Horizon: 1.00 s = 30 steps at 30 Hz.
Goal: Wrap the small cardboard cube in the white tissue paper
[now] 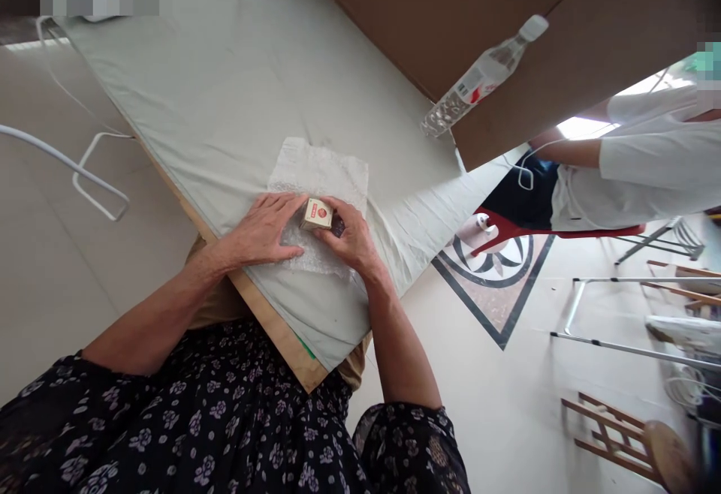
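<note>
A small cream box [318,213] with red print sits over a sheet of bubble wrap [321,167] on the cloth-covered table. From the right, my right hand [350,237] grips the box, index finger along its far side and thumb at its near corner. My left hand [264,230] rests on the wrap at the left, its thumb spread away from the fingers. Those fingertips reach the left side of the box; whether they press on it is hard to see. A dark patch shows beside the box under my right fingers, mostly hidden.
A clear plastic bottle [478,81] lies beside a large brown cardboard panel [394,13] at the back right. A person in a white shirt [647,156] sits on a red chair [507,231] to the right. A wooden stool [625,434] is at lower right.
</note>
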Each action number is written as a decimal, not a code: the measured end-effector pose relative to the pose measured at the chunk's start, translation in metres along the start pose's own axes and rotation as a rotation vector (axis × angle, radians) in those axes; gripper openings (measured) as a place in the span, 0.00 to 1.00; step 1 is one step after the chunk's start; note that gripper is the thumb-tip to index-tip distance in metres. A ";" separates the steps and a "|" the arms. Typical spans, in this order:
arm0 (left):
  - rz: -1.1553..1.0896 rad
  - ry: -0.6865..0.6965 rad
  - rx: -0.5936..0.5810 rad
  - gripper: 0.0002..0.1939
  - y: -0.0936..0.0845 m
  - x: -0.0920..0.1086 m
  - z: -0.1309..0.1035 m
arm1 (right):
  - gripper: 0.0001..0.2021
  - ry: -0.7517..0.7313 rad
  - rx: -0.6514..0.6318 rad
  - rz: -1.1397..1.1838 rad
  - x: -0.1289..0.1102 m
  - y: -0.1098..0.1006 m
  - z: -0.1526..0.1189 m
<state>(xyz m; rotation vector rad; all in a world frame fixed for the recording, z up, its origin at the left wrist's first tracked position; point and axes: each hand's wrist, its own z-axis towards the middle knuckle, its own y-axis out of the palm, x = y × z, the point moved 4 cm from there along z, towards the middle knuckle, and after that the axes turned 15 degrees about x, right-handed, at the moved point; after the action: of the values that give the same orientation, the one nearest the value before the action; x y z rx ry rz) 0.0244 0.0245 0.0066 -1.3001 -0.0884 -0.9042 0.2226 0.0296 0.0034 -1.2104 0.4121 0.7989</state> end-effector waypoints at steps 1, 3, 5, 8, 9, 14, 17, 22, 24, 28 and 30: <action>0.000 -0.002 0.002 0.46 0.000 0.000 0.000 | 0.28 0.002 0.011 -0.002 0.000 -0.001 -0.001; 0.001 -0.003 0.006 0.46 -0.001 0.000 0.000 | 0.28 -0.001 0.016 0.001 -0.002 -0.003 -0.001; 0.000 0.003 0.007 0.46 0.000 0.000 0.000 | 0.28 -0.017 -0.007 -0.004 -0.004 -0.003 0.000; -0.003 0.008 0.012 0.47 0.000 -0.001 0.000 | 0.27 -0.045 -0.041 -0.026 -0.005 -0.003 0.002; -0.004 0.008 0.013 0.47 0.000 -0.001 0.000 | 0.27 -0.049 -0.046 -0.035 -0.005 -0.002 0.003; 0.002 0.009 -0.003 0.47 0.000 -0.002 0.001 | 0.31 -0.066 -0.049 -0.055 -0.006 -0.003 0.002; -0.017 0.013 -0.008 0.45 -0.003 -0.002 0.001 | 0.35 -0.106 0.042 -0.066 -0.015 -0.018 -0.009; -0.099 -0.024 0.053 0.44 -0.013 -0.003 -0.003 | 0.29 -0.216 0.006 -0.166 -0.042 -0.040 -0.056; -0.101 -0.030 0.072 0.43 -0.019 -0.002 -0.007 | 0.24 -0.253 -0.068 -0.237 -0.047 -0.036 -0.073; -0.077 0.071 0.079 0.39 -0.033 0.008 -0.019 | 0.11 -0.262 0.016 -0.326 -0.046 -0.022 -0.079; -0.057 0.127 0.078 0.39 -0.038 0.014 -0.023 | 0.10 -0.243 0.086 -0.308 -0.044 -0.018 -0.071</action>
<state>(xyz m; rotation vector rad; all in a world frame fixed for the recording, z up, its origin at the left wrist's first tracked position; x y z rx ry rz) 0.0007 -0.0020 0.0363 -1.1703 -0.0605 -1.0203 0.2155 -0.0540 0.0217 -1.0491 0.0575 0.6445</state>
